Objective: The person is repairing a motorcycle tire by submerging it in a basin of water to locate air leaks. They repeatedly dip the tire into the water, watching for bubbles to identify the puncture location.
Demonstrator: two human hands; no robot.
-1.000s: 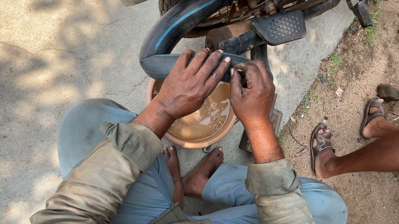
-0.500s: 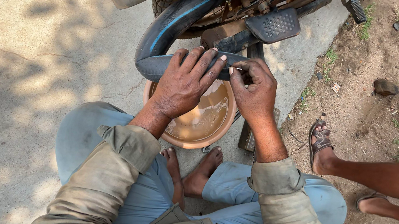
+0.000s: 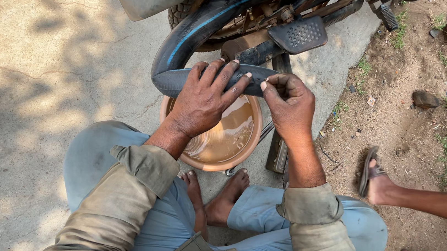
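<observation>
Ground: concrete slab (image 3: 27, 94) on the left, dappled with shade; bare dirt with stones and grass on the right.
Inner tube: black rubber inner tube (image 3: 188, 39) with a thin blue line loops down from the motorcycle (image 3: 279, 15) and folds across above the basin, its lower run lying flat under both hands.
Left hand: left hand (image 3: 204, 98) lies palm down on the tube, fingers spread and pressing the rubber flat; grasping the tube.
Basin: round orange-brown basin (image 3: 252, 145) of murky water sits on the concrete directly under the tube, just ahead of the person's bare feet.
Right hand: right hand (image 3: 289, 102) pinched at thumb and fingertips on the tube's right end, just beside the left fingertips; anything small in the pinch is too small to tell.
Footrest: black studded footrest (image 3: 298, 34) above the right hand.
Bystander: another person's sandalled foot (image 3: 373, 174) on the dirt, well apart from the work.
</observation>
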